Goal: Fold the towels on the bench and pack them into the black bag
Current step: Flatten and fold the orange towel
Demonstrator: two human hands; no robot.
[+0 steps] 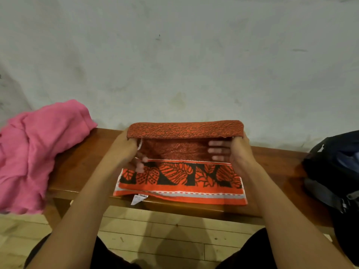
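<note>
Lying crumpled at the left end of the wooden bench (pixel 81 162), a pink towel (pixel 37 152) spills over the front edge. Beside it, the left hand (pixel 124 150) grips the left edge of an orange-and-black towel (pixel 180 173), fingers curled under the raised fold. That towel sits mid-bench, its far half lifted and turned toward the person, its leaf-patterned border flat at the front edge. The right hand (pixel 231 150) holds the fold's right end, fingers tucked beneath. At the far right rests the black bag (pixel 334 171), against the wall (pixel 174 55).
</note>
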